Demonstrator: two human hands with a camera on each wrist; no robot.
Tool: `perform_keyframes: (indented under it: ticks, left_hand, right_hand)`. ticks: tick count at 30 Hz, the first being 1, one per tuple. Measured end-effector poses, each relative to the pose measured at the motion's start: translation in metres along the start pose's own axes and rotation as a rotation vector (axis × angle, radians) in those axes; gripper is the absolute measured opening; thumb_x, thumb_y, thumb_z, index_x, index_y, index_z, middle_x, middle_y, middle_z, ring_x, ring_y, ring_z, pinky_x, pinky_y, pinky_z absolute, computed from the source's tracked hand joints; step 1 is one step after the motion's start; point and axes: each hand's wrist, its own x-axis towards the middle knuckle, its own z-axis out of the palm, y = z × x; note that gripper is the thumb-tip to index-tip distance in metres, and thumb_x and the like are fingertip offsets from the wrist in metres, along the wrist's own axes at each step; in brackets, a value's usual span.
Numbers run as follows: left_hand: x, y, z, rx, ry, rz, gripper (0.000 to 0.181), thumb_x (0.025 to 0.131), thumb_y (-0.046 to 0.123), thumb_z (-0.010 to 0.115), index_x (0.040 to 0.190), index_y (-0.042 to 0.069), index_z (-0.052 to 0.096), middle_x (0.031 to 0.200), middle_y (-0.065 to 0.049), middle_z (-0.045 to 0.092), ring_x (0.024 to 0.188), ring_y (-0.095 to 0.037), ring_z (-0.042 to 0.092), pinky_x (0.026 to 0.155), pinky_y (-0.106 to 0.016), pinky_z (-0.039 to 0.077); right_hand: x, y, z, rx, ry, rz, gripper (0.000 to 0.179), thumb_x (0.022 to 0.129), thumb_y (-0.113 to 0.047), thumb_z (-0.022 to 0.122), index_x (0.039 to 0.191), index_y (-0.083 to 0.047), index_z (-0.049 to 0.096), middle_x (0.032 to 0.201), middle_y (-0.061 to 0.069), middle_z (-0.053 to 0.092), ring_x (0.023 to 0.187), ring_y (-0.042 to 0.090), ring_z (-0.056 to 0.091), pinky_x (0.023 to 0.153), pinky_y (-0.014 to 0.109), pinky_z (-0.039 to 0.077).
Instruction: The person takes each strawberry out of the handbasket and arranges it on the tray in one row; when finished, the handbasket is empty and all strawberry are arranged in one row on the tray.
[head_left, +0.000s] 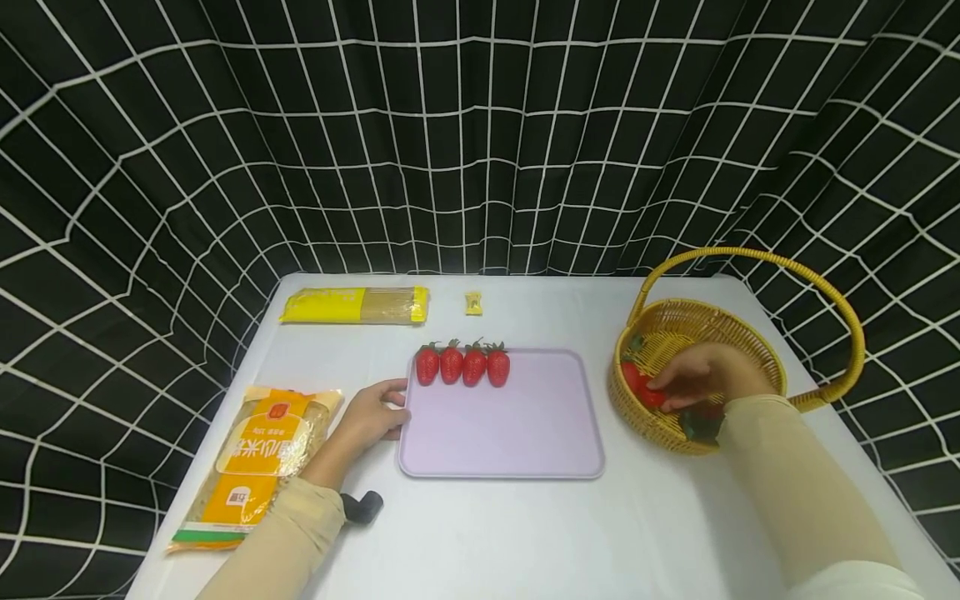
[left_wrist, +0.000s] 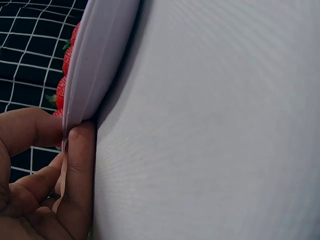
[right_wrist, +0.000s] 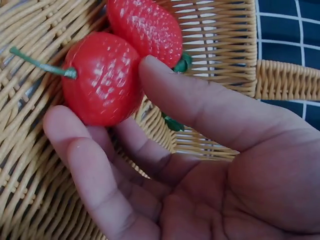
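My left hand (head_left: 369,417) pinches the left rim of a pale lilac tray (head_left: 502,429), thumb and finger on either side of the edge in the left wrist view. Along the tray's top left, several red strawberries (head_left: 474,367) stand in a row, leaves pointing away from me. On the right, my right hand (head_left: 705,372) reaches into a wicker basket (head_left: 645,421). Its thumb and curled fingers hold a smooth, round red cherry-like fruit (right_wrist: 102,77) with a thin green stem. A strawberry (right_wrist: 150,32) lies right beside that fruit in the basket.
The basket's tall arched handle (head_left: 847,325) leans out to the right. A bag with orange print (head_left: 258,458) lies at the left, a yellow noodle packet (head_left: 352,305) behind it. A small yellow wrapped piece (head_left: 473,303) sits behind the tray. By the left sleeve is a black object (head_left: 363,507).
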Motion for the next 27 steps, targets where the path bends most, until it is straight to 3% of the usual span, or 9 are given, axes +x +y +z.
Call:
perform_keyframes:
  ticks: [13,20,25,27]
  left_hand:
    - [-0.001,0.001,-0.001,-0.001,0.005,-0.010,0.059,0.081,0.002,0.067,0.138,0.012,0.055,0.111,-0.011,0.059,0.080,-0.022,0.065,0.063,-0.029,0.061]
    - [-0.003,0.003,0.001,0.004,0.004,-0.007,0.058,0.082,0.002,0.067,0.138,0.012,0.055,0.111,-0.012,0.059,0.081,-0.022,0.065,0.064,-0.029,0.061]
    - [-0.002,0.003,0.001,0.013,0.008,-0.009,0.059,0.082,0.003,0.067,0.139,0.012,0.054,0.111,-0.011,0.059,0.081,-0.022,0.065,0.064,-0.028,0.061]
    - [-0.002,0.003,0.000,0.016,0.007,-0.010,0.059,0.082,0.003,0.067,0.139,0.012,0.054,0.112,-0.011,0.059,0.081,-0.022,0.065,0.064,-0.029,0.061]
  right_hand:
    - [0.006,-0.006,0.004,-0.105,0.029,-0.033,0.011,0.092,-0.012,0.064,0.090,-0.001,0.065,0.086,0.007,0.065,0.074,0.014,0.065,0.078,0.023,0.057]
    - [0.000,-0.001,-0.004,-0.156,0.047,-0.058,0.016,0.090,-0.016,0.063,0.097,-0.002,0.061,0.093,0.009,0.065,0.086,0.022,0.064,0.092,0.037,0.055]
    - [-0.014,-0.004,-0.009,-0.123,0.033,-0.110,0.019,0.092,-0.017,0.054,0.101,-0.001,0.059,0.092,0.013,0.066,0.087,0.025,0.065,0.092,0.042,0.054]
    - [-0.023,-0.008,-0.009,-0.109,0.070,-0.150,0.023,0.093,-0.017,0.053,0.103,0.002,0.059,0.091,0.013,0.064,0.084,0.024,0.063,0.090,0.042,0.056]
